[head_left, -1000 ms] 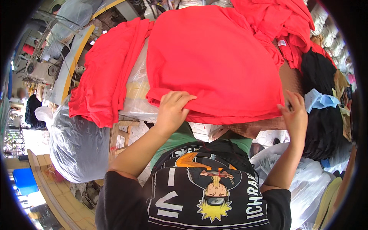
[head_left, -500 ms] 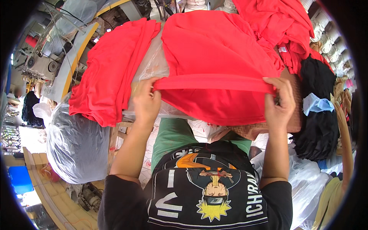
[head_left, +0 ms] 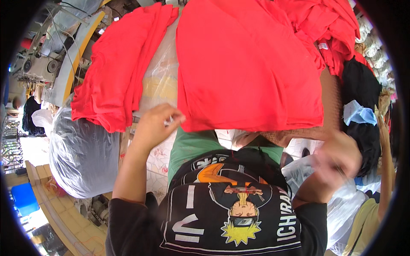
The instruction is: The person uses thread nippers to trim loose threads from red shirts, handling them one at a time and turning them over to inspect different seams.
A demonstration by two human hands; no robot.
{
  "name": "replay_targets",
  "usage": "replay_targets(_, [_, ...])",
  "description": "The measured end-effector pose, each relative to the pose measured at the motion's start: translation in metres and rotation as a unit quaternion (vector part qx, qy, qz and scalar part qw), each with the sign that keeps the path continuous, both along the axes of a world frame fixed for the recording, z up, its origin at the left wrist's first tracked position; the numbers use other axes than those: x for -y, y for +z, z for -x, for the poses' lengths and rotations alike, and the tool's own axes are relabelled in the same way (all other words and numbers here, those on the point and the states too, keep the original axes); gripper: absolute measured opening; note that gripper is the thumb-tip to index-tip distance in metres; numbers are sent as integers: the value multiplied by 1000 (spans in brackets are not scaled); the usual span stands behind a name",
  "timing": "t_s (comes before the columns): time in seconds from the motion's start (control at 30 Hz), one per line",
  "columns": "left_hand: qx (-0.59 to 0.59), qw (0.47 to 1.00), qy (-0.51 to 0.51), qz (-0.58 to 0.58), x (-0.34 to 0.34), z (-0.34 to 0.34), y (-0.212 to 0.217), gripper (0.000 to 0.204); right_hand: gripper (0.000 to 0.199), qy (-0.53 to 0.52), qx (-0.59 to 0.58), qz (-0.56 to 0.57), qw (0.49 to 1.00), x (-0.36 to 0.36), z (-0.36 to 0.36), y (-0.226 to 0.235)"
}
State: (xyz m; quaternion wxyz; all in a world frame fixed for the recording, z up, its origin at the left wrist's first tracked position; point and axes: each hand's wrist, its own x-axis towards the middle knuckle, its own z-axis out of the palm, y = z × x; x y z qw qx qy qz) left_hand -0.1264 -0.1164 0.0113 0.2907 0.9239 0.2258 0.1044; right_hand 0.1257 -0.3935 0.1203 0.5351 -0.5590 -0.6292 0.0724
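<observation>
A red garment [head_left: 247, 68] lies spread flat on the work surface before me, its near edge hanging close to my lap. At its near left corner is my left hand [head_left: 156, 126], fingers drawn together in a pinch. Something small and pale shows between those fingers, too small to name. My right hand [head_left: 339, 155] is off the cloth, beyond its near right corner, and smeared by motion. A small dark patch shows at its fingers; I cannot make out what it is.
A folded red stack [head_left: 113, 68] lies to the left, and heaped red cloth [head_left: 324, 21] at the far right. Black cloth [head_left: 358, 85] hangs at right with a light blue piece [head_left: 359, 114]. A filled plastic bag [head_left: 83, 153] stands at left. Another person's arm [head_left: 385, 158] shows at the right rim.
The raised hem band has been laid down flat toward me. My right hand has let go and swung down and right; my left has moved slightly down and stays near the corner.
</observation>
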Motion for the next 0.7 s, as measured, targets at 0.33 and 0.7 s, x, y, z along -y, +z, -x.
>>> replay_targets(0.33, [97,992,-49,-64,29,-23,-30,31,4,475,-180,-257,822,-19,14,22])
replay_targets(0.7, [91,995,23,39,40,-6,-75,77,42,427,-37,-51,902,1,-7,33])
